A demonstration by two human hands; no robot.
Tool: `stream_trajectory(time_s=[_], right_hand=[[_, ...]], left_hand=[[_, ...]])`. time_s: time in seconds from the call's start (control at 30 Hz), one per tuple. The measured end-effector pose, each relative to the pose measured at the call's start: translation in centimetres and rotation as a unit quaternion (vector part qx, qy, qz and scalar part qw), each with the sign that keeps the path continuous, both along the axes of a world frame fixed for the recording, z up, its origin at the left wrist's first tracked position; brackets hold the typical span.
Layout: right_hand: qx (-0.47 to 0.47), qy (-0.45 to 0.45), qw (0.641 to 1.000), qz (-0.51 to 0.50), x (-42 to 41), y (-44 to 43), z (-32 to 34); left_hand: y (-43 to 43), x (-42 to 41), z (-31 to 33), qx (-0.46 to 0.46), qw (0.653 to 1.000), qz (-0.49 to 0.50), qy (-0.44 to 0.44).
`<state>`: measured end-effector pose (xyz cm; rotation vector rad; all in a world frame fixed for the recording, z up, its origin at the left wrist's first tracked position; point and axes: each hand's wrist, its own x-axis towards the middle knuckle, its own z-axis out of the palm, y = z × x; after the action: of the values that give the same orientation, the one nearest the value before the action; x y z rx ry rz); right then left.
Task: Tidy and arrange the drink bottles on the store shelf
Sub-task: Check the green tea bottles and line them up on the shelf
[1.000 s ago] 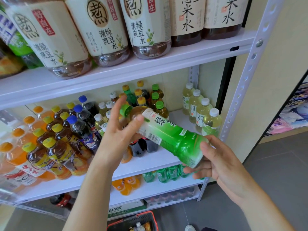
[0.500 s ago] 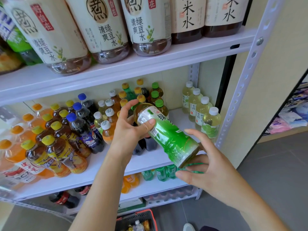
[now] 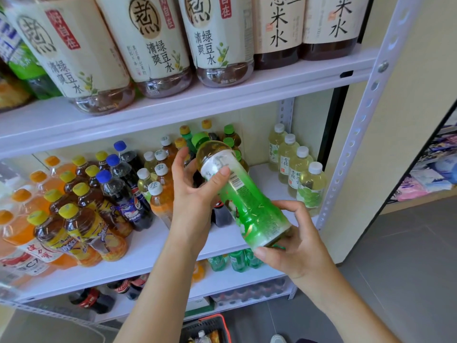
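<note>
Head view: a person faces a white store shelf with both hands on 1 green tea bottle.
Bottle position: held in the air in front of the middle level, touching no board. It is tilted, with the green cap up and away toward the stock and the base down toward the person.
Left hand: clamped round the upper part. The thumb presses on the white label below the neck and the fingers curl behind.
Right hand: wrapped round the base, fingers curled over the bottom edge and thumb underneath.
Done, as far as it shows: the yellow-capped tea bottles stand in close rows at the left, the blue-capped cola bottles are beside them, and 4 pale white-capped bottles make 1 tidy file at the right.
Middle group: mixed. White, orange and green caps crowd together behind the left hand, so this part looks least sorted.
Left to do: the held bottle has no place yet. I judge that it belongs with the green-capped bottles at the back.
Room: a bare strip of board lies between the held bottle and the pale file.
Progress: partway, by my estimate; at least this 1 bottle and the middle group remain.
</note>
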<state>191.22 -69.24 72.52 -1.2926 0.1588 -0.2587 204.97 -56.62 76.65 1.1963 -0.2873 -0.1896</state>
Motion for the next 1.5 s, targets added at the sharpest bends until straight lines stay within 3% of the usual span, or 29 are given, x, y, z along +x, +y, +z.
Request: stream_trajectory(time_s=[0.1,0.2,0.3,0.4,0.47,0.53,0.6,0.7,0.77,0.87,0.97,1.03,1.1,1.27,1.4,1.5], right_hand=[[0.159,-0.026,0.985,0.059,0.1,0.1,-0.1],[0.215,-0.023,0.971,0.105,0.1,0.1,-0.2],[0.163,0.011,0.981,0.108,0.4,-0.1,-0.5],[-0.021,0.035,0.998,0.052,0.7,0.6,-1.1],[-0.076,0.021,0.997,0.0,0.7,0.9,-1.7],[-0.041,0.008,0.999,-0.003,0.7,0.7,-1.9],[0.079,0.013,0.995,0.053,0.6,0.0,-1.8],[0.232,0.048,0.964,0.123,0.6,-0.6,-2.1],[0.281,0.072,0.947,0.139,0.7,-0.6,-2.7],[0.291,0.106,0.942,0.126,1.1,-0.6,-3.0],[0.196,0.123,0.972,0.04,1.8,-0.7,-3.5],[0.145,0.124,0.982,-0.003,2.1,-0.5,-4.1],[0.15,0.116,0.982,-0.011,2.3,-0.4,-4.7],[0.149,0.127,0.981,0.006,2.2,-1.2,-6.1],[0.058,0.174,0.981,0.057,2.7,-2.3,-7.4],[-0.093,0.202,0.971,0.085,4.2,-2.8,-8.6]], left_hand=[[-0.1,-0.8,-0.4,-0.022,0.995,-0.069,0.061],[-0.2,-1.6,-0.8,0.004,0.987,-0.116,0.11],[-0.4,-1.3,-0.6,0.032,0.994,-0.054,0.091],[-0.6,-1.1,-0.6,0.076,0.996,0.018,0.034],[-0.6,-1.3,-1.0,0.106,0.994,0.025,0.006],[-0.2,-1.2,-1.0,0.112,0.994,-0.016,0.001],[0.5,-0.5,-0.5,0.085,0.994,-0.062,0.029],[1.3,0.8,0.6,-0.012,0.99,-0.109,0.085],[1.2,1.1,0.9,-0.008,0.991,-0.116,0.071],[0.3,1.2,0.8,0.058,0.997,-0.05,0.017],[-0.7,1.5,0.5,0.135,0.989,0.044,-0.05],[-1.3,1.7,0.1,0.197,0.973,0.065,-0.098],[-1.6,2.0,0.0,0.254,0.957,0.047,-0.134],[-1.0,3.5,1.2,0.331,0.924,-0.087,-0.172],[-0.7,4.4,1.7,0.446,0.847,-0.069,-0.281],[-1.4,4.3,1.4,0.511,0.77,-0.068,-0.376]])
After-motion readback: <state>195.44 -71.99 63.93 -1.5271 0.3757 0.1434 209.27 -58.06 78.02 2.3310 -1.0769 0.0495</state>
